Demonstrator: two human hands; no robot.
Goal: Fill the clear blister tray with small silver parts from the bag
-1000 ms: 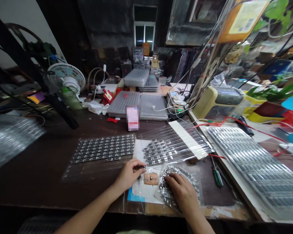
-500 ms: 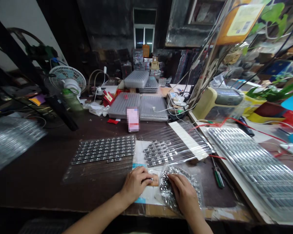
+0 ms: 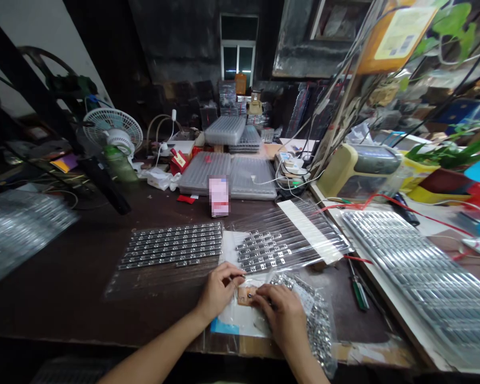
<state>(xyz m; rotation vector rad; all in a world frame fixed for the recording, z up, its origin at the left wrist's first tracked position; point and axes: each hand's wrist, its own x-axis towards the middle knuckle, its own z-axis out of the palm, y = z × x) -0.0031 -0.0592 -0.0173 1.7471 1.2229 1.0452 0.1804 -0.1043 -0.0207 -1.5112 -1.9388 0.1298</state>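
A small orange-brown block [image 3: 245,296] lies on a white sheet [image 3: 244,320] in front of me, with a tiny metal part [image 3: 250,295] on it. My left hand [image 3: 219,292] is at the block's upper left, thumb and forefinger pinched together; a small dark bit shows at the tips, too small to name. At the block's right edge, my right hand [image 3: 282,309] has its fingers closed together beside the metal part; what they hold, if anything, is hidden. Under and beside that hand lies a clear bag of small shiny metal parts [image 3: 320,330].
Rows of metal pieces fill part of a clear ribbed tray [image 3: 172,245] on the left. Another tray [image 3: 264,250] beyond my hands holds shorter rows, with a white strip [image 3: 310,232] across it. A green-handled screwdriver [image 3: 359,293] and stacked trays [image 3: 420,272] lie right.
My right hand has moved left from the bag of metal parts to the block. My left hand has shifted slightly up, off the block, exposing the metal part on it.
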